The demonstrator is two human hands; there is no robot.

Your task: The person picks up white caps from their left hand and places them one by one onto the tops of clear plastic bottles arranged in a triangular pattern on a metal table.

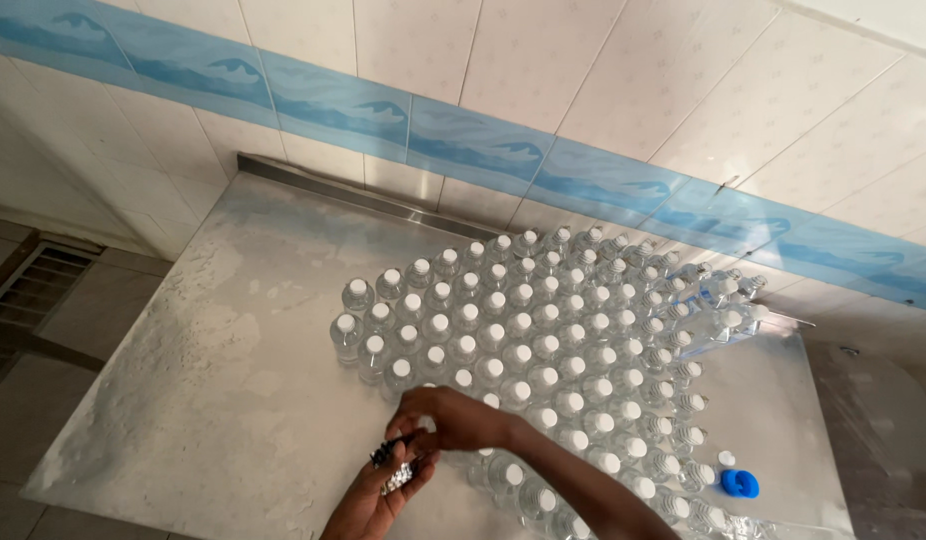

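Bottling workroom: capped bottles, tiled wall

Bench: left half bare, open passage from the front edge back to the tiled wall. Right half blocked by packed rows of capped clear bottles, caps nearly touching, no gap between them. Narrow bare strip at the far right, where a blue cap lies. Both hands sit at the block's front-left edge

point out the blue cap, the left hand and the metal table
blue cap (740,484), head view, on its top
left hand (375,500), head view, on the palm
metal table (233,380), head view, on a bare part of its top
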